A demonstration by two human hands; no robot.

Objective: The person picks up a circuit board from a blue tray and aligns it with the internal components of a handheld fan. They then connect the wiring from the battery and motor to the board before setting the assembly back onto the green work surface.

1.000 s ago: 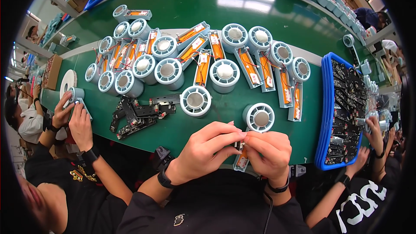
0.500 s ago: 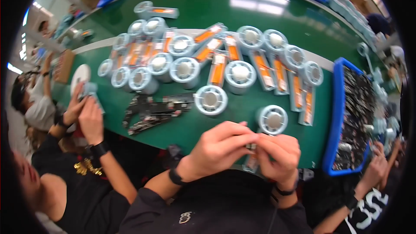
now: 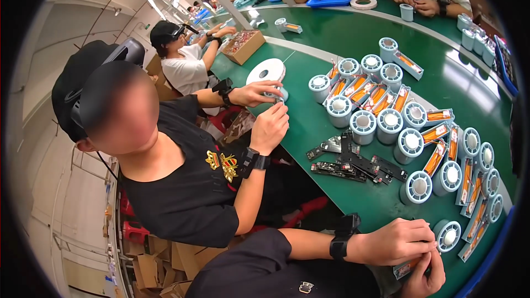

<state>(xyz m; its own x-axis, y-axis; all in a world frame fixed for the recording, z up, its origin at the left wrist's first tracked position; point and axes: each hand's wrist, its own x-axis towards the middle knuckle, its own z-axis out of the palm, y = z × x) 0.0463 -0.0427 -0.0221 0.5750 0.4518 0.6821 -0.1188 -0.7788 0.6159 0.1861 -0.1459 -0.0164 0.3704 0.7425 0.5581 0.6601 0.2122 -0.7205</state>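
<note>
At the lower right, my left hand point(image 3: 393, 241) is closed, its fingertips pinched together and meeting those of my right hand point(image 3: 426, 277). My right hand is closed too, thumb and index finger raised to the same spot. Whatever small thing is between the fingertips is hidden. Below them shows a piece of a light-blue housing point(image 3: 406, 269) with orange inside. Right beside the fingertips is a round slotted light-blue head point(image 3: 447, 235) with a pale disc in its centre; my fingers cover whether it joins that housing.
Many similar light-blue housings point(image 3: 390, 126) with orange inserts crowd the green table point(image 3: 309, 127). Dark circuit boards point(image 3: 353, 160) lie in a loose pile. A co-worker point(image 3: 182, 176) on my left handles a part near a white tape reel point(image 3: 266, 73). Another person works across the table.
The view has swung to the left, so my hands now appear at the lower right and the left co-worker comes fully into view. My hands stay pinched together beside the round head.
</note>
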